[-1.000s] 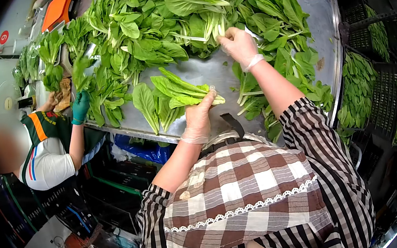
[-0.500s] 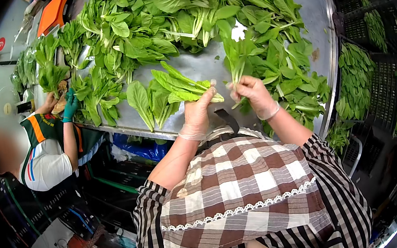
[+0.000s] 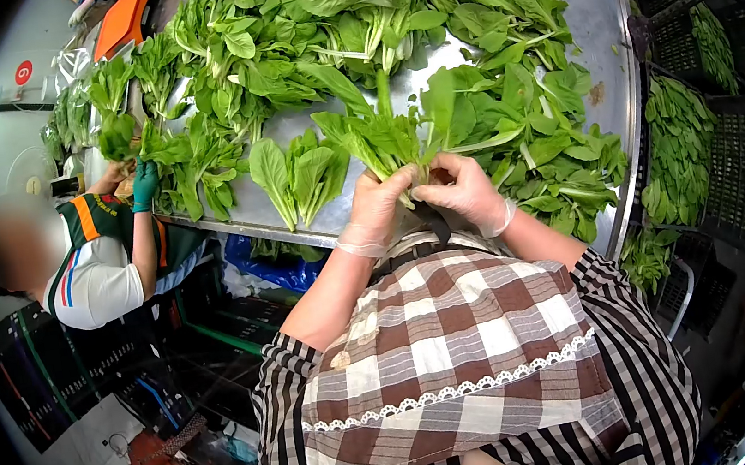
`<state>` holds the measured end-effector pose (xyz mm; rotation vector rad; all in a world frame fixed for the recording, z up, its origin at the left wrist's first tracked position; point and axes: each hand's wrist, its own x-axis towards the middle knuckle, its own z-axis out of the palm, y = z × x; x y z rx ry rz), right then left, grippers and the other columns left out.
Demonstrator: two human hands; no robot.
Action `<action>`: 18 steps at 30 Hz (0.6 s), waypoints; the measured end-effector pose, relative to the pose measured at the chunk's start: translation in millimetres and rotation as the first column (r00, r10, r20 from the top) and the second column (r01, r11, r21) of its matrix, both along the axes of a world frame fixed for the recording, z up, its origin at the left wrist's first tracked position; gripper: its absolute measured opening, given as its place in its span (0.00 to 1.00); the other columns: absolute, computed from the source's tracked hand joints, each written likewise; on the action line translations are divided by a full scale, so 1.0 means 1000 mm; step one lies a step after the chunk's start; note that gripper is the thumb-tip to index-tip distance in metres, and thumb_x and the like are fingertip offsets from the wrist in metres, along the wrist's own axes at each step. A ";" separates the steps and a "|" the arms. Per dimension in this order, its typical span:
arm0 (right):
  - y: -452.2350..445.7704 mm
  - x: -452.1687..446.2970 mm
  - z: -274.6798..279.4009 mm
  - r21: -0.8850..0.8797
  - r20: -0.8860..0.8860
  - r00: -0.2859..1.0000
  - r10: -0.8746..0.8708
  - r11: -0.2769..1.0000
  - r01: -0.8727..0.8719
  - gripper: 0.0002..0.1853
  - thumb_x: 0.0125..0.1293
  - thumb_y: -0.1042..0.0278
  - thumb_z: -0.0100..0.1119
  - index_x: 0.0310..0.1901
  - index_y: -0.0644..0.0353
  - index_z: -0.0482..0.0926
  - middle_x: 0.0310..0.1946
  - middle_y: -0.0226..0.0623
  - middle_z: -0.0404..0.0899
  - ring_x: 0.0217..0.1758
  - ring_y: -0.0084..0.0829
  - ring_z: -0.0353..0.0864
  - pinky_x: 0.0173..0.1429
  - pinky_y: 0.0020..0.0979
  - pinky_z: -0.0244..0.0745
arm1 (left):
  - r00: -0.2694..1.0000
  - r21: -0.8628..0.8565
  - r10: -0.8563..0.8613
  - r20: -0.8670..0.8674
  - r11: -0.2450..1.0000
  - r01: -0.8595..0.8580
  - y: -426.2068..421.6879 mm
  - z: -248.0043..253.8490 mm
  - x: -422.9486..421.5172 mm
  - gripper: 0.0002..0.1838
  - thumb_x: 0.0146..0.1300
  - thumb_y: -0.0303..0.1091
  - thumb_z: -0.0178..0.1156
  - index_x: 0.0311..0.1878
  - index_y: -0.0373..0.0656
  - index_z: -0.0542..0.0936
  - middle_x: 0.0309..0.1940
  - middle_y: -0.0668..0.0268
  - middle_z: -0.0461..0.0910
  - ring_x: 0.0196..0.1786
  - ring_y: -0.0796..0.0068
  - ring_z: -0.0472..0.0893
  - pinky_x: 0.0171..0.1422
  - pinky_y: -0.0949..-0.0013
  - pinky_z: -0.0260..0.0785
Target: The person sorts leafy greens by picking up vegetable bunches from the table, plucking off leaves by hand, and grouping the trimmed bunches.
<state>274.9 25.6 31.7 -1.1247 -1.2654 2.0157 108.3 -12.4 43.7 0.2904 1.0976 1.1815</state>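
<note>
In thin clear gloves, my two hands come together near the table's front edge. My left hand (image 3: pixel 382 203) is closed round the stem end of a bunch of leafy greens (image 3: pixel 387 138), whose leaves point away from me. Close beside it, my right hand (image 3: pixel 470 193) pinches a leafy green (image 3: pixel 441 108) low on its stalk. Where one plant ends and the other begins at the fingertips is hidden. Left of my hands, a few leafy greens (image 3: pixel 296 175) lie on the metal table (image 3: pixel 317 235).
Piled greens (image 3: pixel 268 59) cover the table's back, and more greens (image 3: pixel 558 154) lie along its right side. Black crates (image 3: pixel 731 179) of greens stand at the right. At the left, a co-worker (image 3: pixel 97 257) in a green glove handles greens. An orange container (image 3: pixel 122 22) sits at back left.
My hands have drawn together, and the greens in my left hand have swung from pointing left to pointing away from me. The co-worker's greens have dropped lower.
</note>
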 end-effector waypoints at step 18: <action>0.019 0.170 -0.020 0.357 0.036 0.517 -0.855 0.494 0.793 0.09 0.67 0.66 0.65 0.35 0.63 0.81 0.24 0.26 0.78 0.24 0.19 0.72 0.29 0.23 0.65 | 0.789 -0.047 0.061 -0.611 0.993 -0.113 -0.013 -0.081 -0.104 0.14 0.67 0.30 0.61 0.55 0.39 0.78 0.32 0.73 0.76 0.27 0.86 0.70 0.30 0.80 0.61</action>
